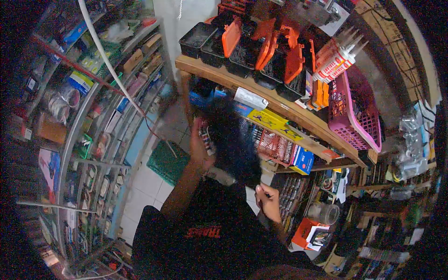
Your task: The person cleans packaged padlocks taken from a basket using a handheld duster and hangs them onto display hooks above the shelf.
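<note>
My left hand [202,151] is closed around a small pack with rows of light and coloured pieces [206,136]; its exact kind I cannot make out. A dark blue-black, bag-like thing [233,140], blurred and soft-edged, spreads between my two hands and covers part of the shelf behind. At its lower right edge is my right hand [267,201], fingers curled and thumb up, seemingly pinching that edge. My left fingertips are partly hidden beside the dark thing.
Black bins with orange lids [238,46] line the wooden shelf [280,95] ahead, with sealant tubes [336,58] and a pink basket [345,105] at its right. Loaded racks [88,107] stand left. A green mat [167,162] lies on the tiled floor. A clear jar [326,213] is at right.
</note>
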The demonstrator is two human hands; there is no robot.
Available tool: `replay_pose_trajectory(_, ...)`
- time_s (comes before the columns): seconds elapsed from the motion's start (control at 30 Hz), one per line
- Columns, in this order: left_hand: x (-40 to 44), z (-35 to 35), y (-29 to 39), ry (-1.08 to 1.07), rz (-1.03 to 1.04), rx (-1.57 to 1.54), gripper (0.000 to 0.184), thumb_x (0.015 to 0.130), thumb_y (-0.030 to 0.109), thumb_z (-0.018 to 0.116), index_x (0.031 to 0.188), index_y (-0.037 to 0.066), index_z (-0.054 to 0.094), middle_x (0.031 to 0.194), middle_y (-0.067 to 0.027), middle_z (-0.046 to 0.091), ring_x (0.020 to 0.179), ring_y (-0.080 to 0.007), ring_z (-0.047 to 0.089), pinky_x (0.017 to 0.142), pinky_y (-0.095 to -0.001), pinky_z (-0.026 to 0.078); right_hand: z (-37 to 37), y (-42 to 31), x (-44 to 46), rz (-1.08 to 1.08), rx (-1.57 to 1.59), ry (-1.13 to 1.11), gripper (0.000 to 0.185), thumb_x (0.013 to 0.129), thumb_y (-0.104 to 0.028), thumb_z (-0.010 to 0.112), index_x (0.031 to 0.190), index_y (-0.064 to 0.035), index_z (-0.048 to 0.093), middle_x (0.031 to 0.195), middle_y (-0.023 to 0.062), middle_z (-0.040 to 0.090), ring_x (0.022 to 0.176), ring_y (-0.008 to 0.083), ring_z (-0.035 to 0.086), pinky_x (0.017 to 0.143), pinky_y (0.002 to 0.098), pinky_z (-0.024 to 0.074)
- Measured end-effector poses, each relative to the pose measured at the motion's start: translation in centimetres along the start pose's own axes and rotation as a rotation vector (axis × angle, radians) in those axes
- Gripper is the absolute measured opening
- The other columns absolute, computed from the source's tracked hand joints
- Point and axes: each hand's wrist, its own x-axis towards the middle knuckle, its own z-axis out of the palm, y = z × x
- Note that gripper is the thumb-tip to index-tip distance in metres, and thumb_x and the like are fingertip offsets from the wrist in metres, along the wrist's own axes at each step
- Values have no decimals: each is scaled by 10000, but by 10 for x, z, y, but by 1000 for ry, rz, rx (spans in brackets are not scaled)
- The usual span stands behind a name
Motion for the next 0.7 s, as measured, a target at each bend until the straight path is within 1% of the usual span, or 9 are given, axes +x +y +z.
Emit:
replay_pose_trajectory(0.1,-1,3,-2,40,15,-5,594,971,529,315,1294,52,462,1274,-217,532,1164,-410,521,996,-520,413,-5,8,-1,4,-86,-175,302,973,-155,532,703,-22,535,533,-56,416,473,28,340,441,236,247)
replay_pose_trajectory(0.17,5,11,-2,394,4,614,563,966,540,352,1241,81,528,1189,-163,606,1098,-303,596,950,-461,474,-4,6,0,-16,-76,-159,310,980,-165,519,703,-26,528,525,-48,422,472,30,346,440,231,248)
replay_pose_trajectory(0.27,-1,-8,-6,585,159,526,605,968,527,331,1338,54,405,1311,-200,509,1123,-359,575,968,-463,460,3,5,0,-13,-31,-101,309,979,-156,514,699,-26,524,523,-43,425,468,35,348,447,231,257)
replay_pose_trajectory(0.37,7,23,-8,549,93,603,593,977,511,315,1369,73,392,1320,-174,513,1129,-361,569,1003,-478,431,-1,-1,3,-21,-90,-208,312,976,-151,513,689,-30,517,523,-40,429,467,39,355,453,236,268)
replay_pose_trajectory(0.43,10,15,5,481,-154,773,575,975,524,324,1338,100,464,1272,-142,561,1107,-301,592,984,-473,453,-4,-3,7,-81,-181,-204,320,976,-151,512,678,-32,510,526,-38,432,467,44,362,456,241,275)
replay_pose_trajectory(0.5,10,31,-14,611,223,398,607,946,549,367,1376,121,408,1325,-141,519,1112,-360,577,1002,-509,426,1,-1,7,-44,-133,-189,335,977,-160,513,668,-33,506,523,-35,428,466,47,363,454,245,273)
replay_pose_trajectory(0.57,9,31,-14,914,241,491,612,944,564,364,1364,124,432,1308,-129,538,1109,-329,585,991,-497,437,5,-2,11,-14,-90,-176,349,979,-169,514,657,-34,501,520,-33,424,465,50,365,452,250,272)
replay_pose_trajectory(0.63,6,5,-6,453,112,379,606,952,571,345,1334,119,474,1285,-133,554,1122,-290,583,989,-494,443,2,-3,15,17,-30,-186,351,982,-181,512,662,-36,507,519,-28,436,469,52,372,457,248,276)
replay_pose_trajectory(0.7,6,-3,-2,345,105,403,617,955,573,334,1335,107,471,1296,-144,541,1149,-302,561,1006,-499,428,7,-5,17,74,61,-81,355,983,-186,512,661,-38,500,527,-26,441,476,52,370,461,246,278)
